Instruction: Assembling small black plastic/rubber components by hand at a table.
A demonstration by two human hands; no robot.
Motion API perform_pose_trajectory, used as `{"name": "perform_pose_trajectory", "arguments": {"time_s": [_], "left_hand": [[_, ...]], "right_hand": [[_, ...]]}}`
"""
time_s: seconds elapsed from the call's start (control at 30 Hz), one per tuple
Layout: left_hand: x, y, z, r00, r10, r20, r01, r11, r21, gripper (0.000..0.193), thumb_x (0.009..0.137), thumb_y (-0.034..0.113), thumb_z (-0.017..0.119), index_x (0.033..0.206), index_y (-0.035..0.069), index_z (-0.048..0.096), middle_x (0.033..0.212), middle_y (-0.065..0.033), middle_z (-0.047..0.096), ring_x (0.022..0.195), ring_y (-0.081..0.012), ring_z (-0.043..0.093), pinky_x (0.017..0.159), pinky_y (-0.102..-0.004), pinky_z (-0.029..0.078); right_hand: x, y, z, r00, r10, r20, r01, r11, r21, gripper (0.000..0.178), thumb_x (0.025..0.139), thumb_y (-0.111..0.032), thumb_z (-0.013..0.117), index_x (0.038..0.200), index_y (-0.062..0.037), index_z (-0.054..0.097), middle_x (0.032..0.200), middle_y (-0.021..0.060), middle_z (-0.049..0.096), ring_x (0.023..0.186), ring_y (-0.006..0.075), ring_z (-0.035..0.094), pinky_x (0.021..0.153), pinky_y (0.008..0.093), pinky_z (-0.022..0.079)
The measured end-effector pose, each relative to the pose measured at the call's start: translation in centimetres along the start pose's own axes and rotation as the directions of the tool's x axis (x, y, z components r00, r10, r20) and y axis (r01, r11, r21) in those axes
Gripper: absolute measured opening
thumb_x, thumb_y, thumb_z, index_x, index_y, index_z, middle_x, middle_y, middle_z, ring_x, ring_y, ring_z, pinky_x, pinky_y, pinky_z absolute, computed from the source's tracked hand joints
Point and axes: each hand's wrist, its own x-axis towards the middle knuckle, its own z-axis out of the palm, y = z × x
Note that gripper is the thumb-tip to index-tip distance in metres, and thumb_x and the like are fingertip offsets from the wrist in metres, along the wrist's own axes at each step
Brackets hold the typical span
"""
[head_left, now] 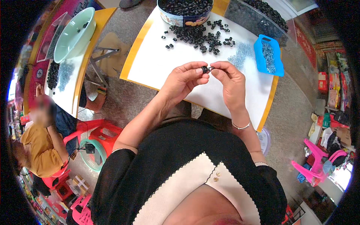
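Over the white table top, my left hand pinches a small black plastic piece between thumb and forefinger. My right hand meets it from the other side, thumb and forefinger closed at the piece's right end. A tiny part shows at those right fingertips, too small to name. Beyond my hands lies a loose heap of similar black pieces. To its right, small clear bluish bits are spread on the table.
A blue tray of clear bits stands at the table's right edge. Behind the heap are a round tub and a clear bin, both with black pieces. A person in a mustard top sits at another table left, near a green basin.
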Motion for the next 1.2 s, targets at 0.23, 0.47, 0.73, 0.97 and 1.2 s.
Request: {"name": "perform_pose_trajectory", "arguments": {"time_s": [0.23,0.47,0.73,0.97,1.2], "left_hand": [[-0.3,-0.1,0.4,1.000,0.016,-0.013,-0.015,0.997,0.074,0.025,0.088,0.003,0.055,0.111,-0.006,0.055,0.096,-0.0127,0.063,0.082,-0.0178,0.065,0.075,-0.0268,0.056],[-0.6,-0.3,0.7,0.996,0.090,-0.004,-0.088,0.985,0.151,0.023,0.087,0.003,0.057,0.108,-0.005,0.058,0.093,-0.0127,0.064,0.081,-0.0181,0.065,0.074,-0.0278,0.055],[-1.1,0.1,0.7,0.988,0.152,0.029,-0.150,0.897,0.415,0.021,0.086,0.002,0.058,0.105,-0.006,0.060,0.089,-0.0134,0.066,0.076,-0.0179,0.066,0.072,-0.0269,0.055],[-1.0,0.4,1.2,0.982,0.158,0.104,-0.189,0.842,0.505,0.023,0.086,0.005,0.060,0.105,-0.007,0.060,0.088,-0.0131,0.066,0.077,-0.0189,0.066,0.072,-0.0272,0.055],[-0.6,0.3,1.0,0.997,0.012,0.077,-0.046,0.892,0.451,0.028,0.087,0.011,0.060,0.107,-0.007,0.060,0.091,-0.0123,0.065,0.077,-0.0159,0.063,0.073,-0.0272,0.053]], "right_hand": [[-0.6,-0.1,0.1,0.985,-0.167,0.037,0.170,0.948,-0.271,0.012,0.084,0.001,0.060,0.096,0.0002,0.063,0.092,0.0022,0.061,0.084,0.0079,0.054,0.075,0.0209,0.043],[-0.6,-0.1,0.2,0.929,-0.361,0.075,0.354,0.814,-0.461,0.013,0.079,-0.001,0.064,0.092,-0.0025,0.065,0.087,0.0060,0.061,0.079,0.0147,0.057,0.068,0.0250,0.047],[-0.8,-0.3,-0.4,0.882,-0.422,0.211,0.461,0.675,-0.576,0.013,0.074,0.000,0.067,0.086,-0.0031,0.063,0.082,0.0074,0.061,0.073,0.0203,0.056,0.061,0.0296,0.046],[-1.0,-0.5,-0.4,0.813,-0.527,0.248,0.548,0.550,-0.630,0.014,0.073,-0.004,0.069,0.085,-0.0026,0.062,0.080,0.0082,0.060,0.071,0.0217,0.055,0.059,0.0304,0.045],[-1.1,0.3,-0.5,0.770,-0.537,0.345,0.596,0.413,-0.689,0.016,0.073,-0.007,0.069,0.086,-0.0028,0.061,0.081,0.0079,0.057,0.075,0.0238,0.054,0.064,0.0330,0.045]]}}
